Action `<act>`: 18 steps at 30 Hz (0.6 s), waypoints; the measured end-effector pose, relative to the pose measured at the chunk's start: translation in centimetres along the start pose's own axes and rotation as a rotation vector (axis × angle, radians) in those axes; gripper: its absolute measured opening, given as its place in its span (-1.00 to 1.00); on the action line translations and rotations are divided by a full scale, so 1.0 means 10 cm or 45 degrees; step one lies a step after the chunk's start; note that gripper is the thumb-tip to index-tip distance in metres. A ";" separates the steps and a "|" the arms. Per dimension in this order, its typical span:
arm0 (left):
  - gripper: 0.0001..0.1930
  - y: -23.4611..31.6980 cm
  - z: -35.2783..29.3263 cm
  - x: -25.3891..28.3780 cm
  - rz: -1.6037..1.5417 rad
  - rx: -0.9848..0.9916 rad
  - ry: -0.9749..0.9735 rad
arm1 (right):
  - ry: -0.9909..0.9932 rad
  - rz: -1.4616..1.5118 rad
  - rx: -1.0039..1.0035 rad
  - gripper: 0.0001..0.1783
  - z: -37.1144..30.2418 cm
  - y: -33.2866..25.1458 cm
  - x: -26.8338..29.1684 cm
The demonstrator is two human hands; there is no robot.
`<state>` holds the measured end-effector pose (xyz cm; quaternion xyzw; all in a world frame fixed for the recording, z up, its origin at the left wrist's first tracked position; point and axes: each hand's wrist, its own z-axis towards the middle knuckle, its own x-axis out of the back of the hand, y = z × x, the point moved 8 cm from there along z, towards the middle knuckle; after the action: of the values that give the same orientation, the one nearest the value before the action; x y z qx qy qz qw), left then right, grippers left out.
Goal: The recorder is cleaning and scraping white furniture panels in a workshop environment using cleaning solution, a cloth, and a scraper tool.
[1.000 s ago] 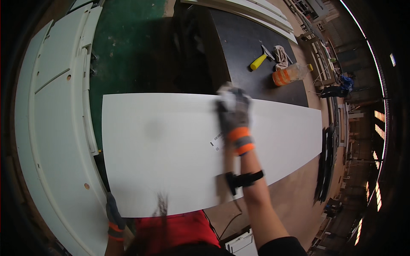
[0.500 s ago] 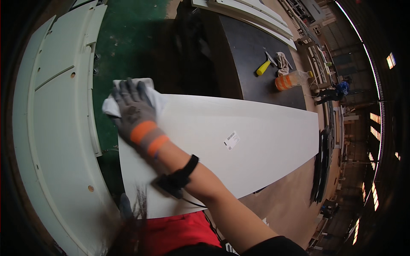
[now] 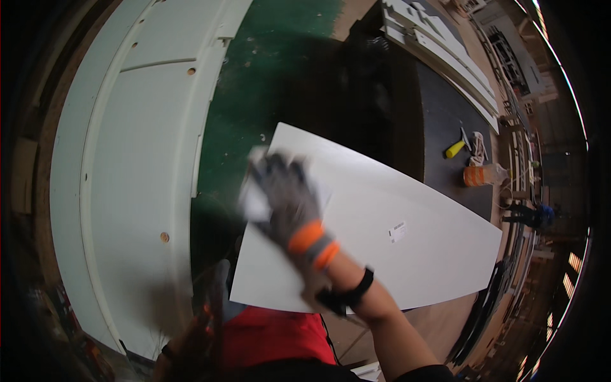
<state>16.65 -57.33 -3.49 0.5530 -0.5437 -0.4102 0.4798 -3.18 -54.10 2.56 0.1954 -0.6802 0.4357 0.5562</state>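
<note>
My right hand point(image 3: 287, 194), in a grey glove with an orange-banded cuff, holds a white cloth point(image 3: 256, 202) beneath its fingers at the left edge of a large white panel point(image 3: 356, 210). Motion smears these fingers and the cloth. A small printed label point(image 3: 397, 232) is stuck to the panel's face. My left hand point(image 3: 223, 283), also in a grey glove, is low beside the panel's near-left corner. Only part of it shows, dark and blurred, so whether it touches the panel's edge is unclear. A black strap point(image 3: 349, 294) wraps my right wrist.
Long pale panels point(image 3: 137, 146) with holes lie along the left. Beyond the white panel, a dark table point(image 3: 445, 95) bears a yellow-handled scraper-like tool point(image 3: 455, 149), a rag point(image 3: 477, 148), an orange-banded bottle point(image 3: 482, 175) and stacked white strips point(image 3: 445, 51). A person point(image 3: 531, 214) is far right.
The view has shifted, and the white panel now appears more tilted, its far-left corner pointing up. My right hand and the cloth have moved nearer along the panel's left edge.
</note>
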 end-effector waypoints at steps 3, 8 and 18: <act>-0.59 -0.42 -0.24 -0.02 -0.488 0.365 0.097 | 0.327 -0.146 -0.032 -0.28 0.53 0.50 0.19; -0.37 -0.40 -0.27 -0.31 -2.069 0.763 0.048 | 0.319 -0.122 -0.090 -0.26 0.41 0.39 0.12; -0.28 -0.42 -0.27 -0.24 -1.066 0.549 -0.196 | 0.387 -0.266 -0.226 -0.30 0.69 0.57 0.16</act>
<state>20.02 -54.91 -7.24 0.7795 -0.3811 -0.4858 0.1059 -12.01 -56.21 1.86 0.1473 -0.6000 0.3385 0.7098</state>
